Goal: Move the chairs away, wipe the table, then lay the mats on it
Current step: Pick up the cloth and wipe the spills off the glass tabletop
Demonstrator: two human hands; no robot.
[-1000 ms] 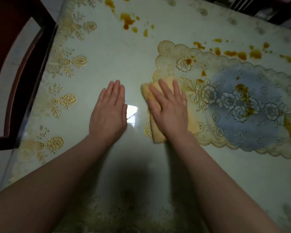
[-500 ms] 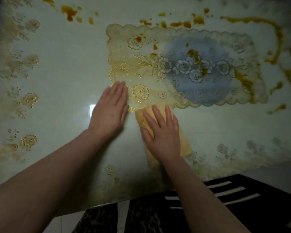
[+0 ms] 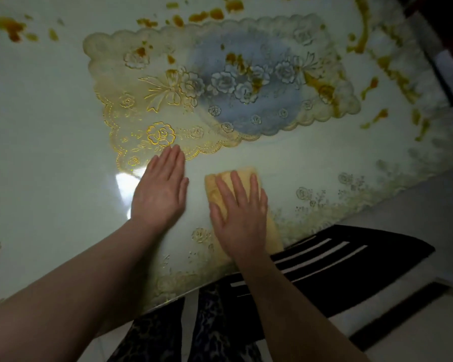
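Head view looks down on a pale glossy table [image 3: 50, 121] with gold flower print along its near edge. Right hand [image 3: 239, 215] lies flat, fingers straight and slightly spread, pressing a folded yellow cloth [image 3: 271, 231] onto the surface near that near edge. Left hand [image 3: 160, 190] rests palm down just beside it, fingers straight and together, tips touching the scalloped border of a mat [image 3: 220, 84] toward the table's middle. Orange-brown stains [image 3: 11, 27] dot the far side.
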